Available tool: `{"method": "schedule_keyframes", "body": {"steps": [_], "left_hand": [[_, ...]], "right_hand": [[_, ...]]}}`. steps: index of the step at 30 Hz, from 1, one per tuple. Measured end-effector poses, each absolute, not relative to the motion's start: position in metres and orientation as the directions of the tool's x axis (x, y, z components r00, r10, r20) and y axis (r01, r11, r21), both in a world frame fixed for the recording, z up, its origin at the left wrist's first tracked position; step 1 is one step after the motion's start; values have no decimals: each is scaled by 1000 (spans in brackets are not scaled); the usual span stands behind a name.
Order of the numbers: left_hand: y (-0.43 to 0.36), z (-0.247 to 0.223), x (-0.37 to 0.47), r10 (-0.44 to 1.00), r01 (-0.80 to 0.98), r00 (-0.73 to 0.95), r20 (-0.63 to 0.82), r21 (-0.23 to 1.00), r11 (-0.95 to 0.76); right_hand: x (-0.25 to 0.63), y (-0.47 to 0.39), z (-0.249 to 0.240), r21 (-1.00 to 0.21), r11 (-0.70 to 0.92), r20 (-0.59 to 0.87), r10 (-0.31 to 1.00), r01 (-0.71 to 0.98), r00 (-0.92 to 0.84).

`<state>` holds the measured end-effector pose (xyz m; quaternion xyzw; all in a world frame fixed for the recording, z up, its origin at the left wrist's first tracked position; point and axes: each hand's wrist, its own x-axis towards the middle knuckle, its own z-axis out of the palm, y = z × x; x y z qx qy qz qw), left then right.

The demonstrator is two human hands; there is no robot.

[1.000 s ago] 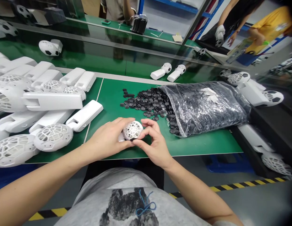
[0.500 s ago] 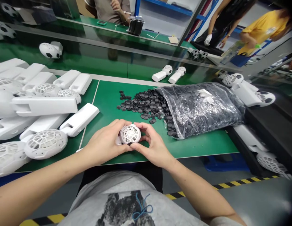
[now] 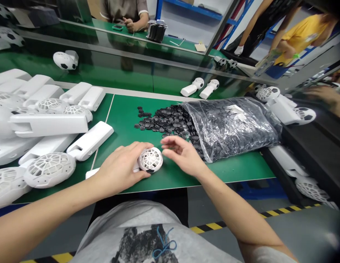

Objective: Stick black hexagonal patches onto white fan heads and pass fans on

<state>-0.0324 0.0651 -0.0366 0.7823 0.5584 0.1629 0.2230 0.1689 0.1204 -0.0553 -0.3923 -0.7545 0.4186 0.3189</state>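
My left hand is wrapped round the head of a white handheld fan, whose round grille faces up. At the grille's lower rim shows a black patch; the fan's white handle pokes out behind my wrist, partly covered by the hand. Apart from the fan, just to its right, my right hand hovers with thumb and fingers spread, and I see nothing between them. Beyond that hand lies a heap of small black plastic pieces, spilling from a clear plastic bag full of them.
Many white fans are piled on the left of the green table. Past the table's far edge, two fans with black patches lie on a green belt. A black bin with fans stands right. Co-workers are across the line.
My right hand has come off the fan and shifted right and slightly up, its fingers parting. My left hand keeps its hold. Fans on the far belt have moved slightly right.
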Motion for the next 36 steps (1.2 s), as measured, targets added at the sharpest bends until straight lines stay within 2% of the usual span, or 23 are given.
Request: {"method": "schedule_keyframes", "body": {"steps": [3, 5, 8, 14, 16, 19, 24, 28, 30, 34, 36], "left_hand": [[65, -40, -34, 937, 831, 344, 59, 445, -334], [64, -42, -35, 923, 831, 374, 85, 411, -375], [64, -44, -36, 907, 822, 408, 107, 388, -416], [69, -48, -43, 859, 777, 483, 170, 369, -510], [71, -49, -44, 855, 774, 487, 178, 364, -517], [72, -50, -45, 867, 796, 466, 175, 346, -497], [71, -50, -44, 882, 821, 443, 160, 321, -471], [68, -47, -43, 894, 828, 431, 118, 341, -444], [64, -46, -42, 898, 822, 427, 104, 368, -433], [59, -45, -40, 914, 819, 395, 95, 414, -397], [58, -45, -39, 919, 819, 383, 89, 427, -383]], "right_hand": [[173, 149, -55, -638, 502, 293, 860, 584, -418], [171, 160, -56, -489, 531, 266, 847, 692, -461], [166, 168, -55, -409, 491, 171, 869, 769, -464], [165, 183, -45, -478, 405, -33, 878, 779, -477], [165, 184, -43, -487, 431, -40, 857, 759, -513], [167, 173, -40, -537, 473, 29, 838, 699, -544], [174, 129, -30, -665, 553, 240, 794, 502, -558], [178, 98, -23, -715, 560, 232, 755, 418, -614], [180, 88, -23, -707, 583, 248, 735, 400, -632], [181, 80, -26, -605, 673, 406, 721, 425, -561], [181, 78, -27, -601, 665, 392, 729, 443, -561]]}}
